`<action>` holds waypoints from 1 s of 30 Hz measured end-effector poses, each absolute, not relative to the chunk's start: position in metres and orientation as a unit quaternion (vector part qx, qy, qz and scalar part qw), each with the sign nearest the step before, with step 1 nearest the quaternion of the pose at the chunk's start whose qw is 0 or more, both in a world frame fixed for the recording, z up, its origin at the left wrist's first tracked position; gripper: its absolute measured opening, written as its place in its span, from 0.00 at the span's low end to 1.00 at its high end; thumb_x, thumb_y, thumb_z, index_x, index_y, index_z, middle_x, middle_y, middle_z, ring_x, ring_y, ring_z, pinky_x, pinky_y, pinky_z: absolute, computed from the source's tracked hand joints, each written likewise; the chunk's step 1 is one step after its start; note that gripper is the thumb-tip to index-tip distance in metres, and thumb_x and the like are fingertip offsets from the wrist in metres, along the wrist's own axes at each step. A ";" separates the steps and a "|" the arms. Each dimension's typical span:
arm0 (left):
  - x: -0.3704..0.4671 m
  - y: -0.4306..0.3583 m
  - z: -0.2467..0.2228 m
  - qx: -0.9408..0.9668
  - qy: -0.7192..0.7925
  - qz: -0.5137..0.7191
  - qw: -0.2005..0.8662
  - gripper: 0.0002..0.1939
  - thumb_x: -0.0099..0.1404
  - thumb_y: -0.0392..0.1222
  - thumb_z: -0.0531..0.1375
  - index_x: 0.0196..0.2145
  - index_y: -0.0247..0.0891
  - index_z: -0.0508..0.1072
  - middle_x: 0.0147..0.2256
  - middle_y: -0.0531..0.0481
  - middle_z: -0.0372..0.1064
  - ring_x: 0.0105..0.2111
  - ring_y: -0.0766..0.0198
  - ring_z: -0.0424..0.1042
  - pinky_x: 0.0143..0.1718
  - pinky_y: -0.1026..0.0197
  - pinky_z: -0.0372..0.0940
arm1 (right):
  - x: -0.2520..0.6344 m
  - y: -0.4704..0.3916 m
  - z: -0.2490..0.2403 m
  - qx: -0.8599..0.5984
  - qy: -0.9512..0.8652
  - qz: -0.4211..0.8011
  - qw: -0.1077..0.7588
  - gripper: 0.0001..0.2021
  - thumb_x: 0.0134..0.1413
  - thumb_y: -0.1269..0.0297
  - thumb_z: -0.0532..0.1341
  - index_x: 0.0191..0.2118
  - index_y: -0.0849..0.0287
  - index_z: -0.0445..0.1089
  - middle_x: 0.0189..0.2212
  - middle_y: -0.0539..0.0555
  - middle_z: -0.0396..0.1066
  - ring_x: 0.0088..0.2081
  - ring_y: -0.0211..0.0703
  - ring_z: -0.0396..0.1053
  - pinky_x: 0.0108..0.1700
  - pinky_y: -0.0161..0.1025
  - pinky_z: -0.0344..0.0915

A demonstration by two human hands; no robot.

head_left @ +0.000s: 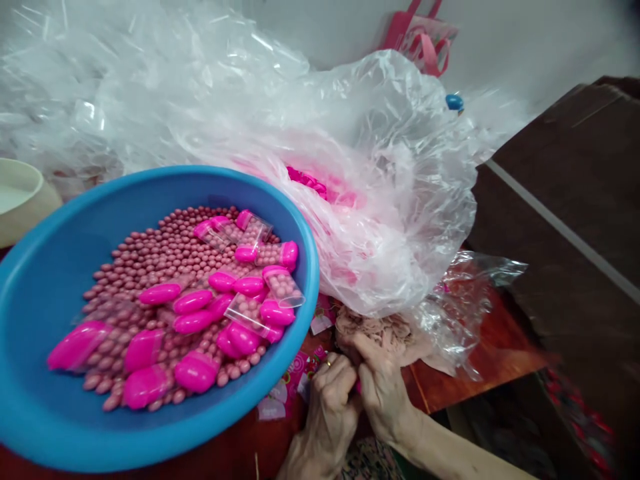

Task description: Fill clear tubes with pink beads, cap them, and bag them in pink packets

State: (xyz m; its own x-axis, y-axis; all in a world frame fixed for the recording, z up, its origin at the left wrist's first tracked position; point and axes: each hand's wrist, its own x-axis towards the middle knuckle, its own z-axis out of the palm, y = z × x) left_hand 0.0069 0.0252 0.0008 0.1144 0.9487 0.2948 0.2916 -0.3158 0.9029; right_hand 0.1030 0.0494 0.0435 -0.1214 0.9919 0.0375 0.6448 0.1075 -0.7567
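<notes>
My left hand (327, 407), with a ring on one finger, is closed close to the table's front edge. Pressed up against it is my right hand (383, 387), its fingers closed too. A sliver of a bright pink piece (357, 387) shows between them; the fingers cover the rest. Just beyond the hands lies a crumpled beige cloth (375, 328). Printed pink packets (300, 367) are spread beside my left hand. To the left, a large blue basin (311, 267) holds many dusty-pink beads (150, 247) and several clear packs with glossy pink caps (197, 370).
Large clear plastic bags (400, 127) heap up behind the basin, one with bright pink pieces (307, 181) inside. A dark cardboard box (575, 200) stands at the right. A cream bowl (25, 213) sits at the far left, and a pink bag (423, 40) hangs at the wall.
</notes>
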 end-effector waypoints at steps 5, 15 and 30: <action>0.001 0.026 0.006 0.647 0.485 0.441 0.388 0.09 0.60 0.30 0.55 0.23 0.38 0.68 0.24 0.49 0.68 0.25 0.60 0.66 0.26 0.61 0.60 | 0.100 0.050 0.045 -0.636 -0.591 0.378 0.320 0.08 0.42 0.68 0.51 0.25 0.58 0.67 0.21 0.50 0.64 0.26 0.42 0.61 0.33 0.40 0.58; -0.016 0.022 0.032 0.611 0.518 0.412 0.435 0.08 0.52 0.27 0.63 0.31 0.35 0.73 0.27 0.52 0.69 0.29 0.62 0.69 0.31 0.63 0.62 | 0.112 0.045 0.068 -0.594 -0.335 0.615 0.396 0.19 0.50 0.48 0.58 0.37 0.59 0.71 0.29 0.51 0.69 0.28 0.39 0.67 0.30 0.36 0.64; -0.017 0.009 0.047 0.667 0.516 0.359 0.401 0.06 0.52 0.29 0.58 0.27 0.38 0.72 0.24 0.51 0.65 0.24 0.62 0.66 0.24 0.63 0.61 | 0.101 0.039 0.075 -0.554 -0.287 0.677 0.390 0.18 0.48 0.47 0.61 0.31 0.60 0.73 0.24 0.48 0.66 0.22 0.36 0.65 0.24 0.34 0.64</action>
State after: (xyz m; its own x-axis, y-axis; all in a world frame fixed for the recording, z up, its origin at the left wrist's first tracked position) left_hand -0.0172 0.0087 0.0473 0.2106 0.9754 0.0650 0.3993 -0.1465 0.9050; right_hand 0.1006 0.0392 0.0752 -0.0818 0.8459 -0.5270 -0.2090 -0.5316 -0.8208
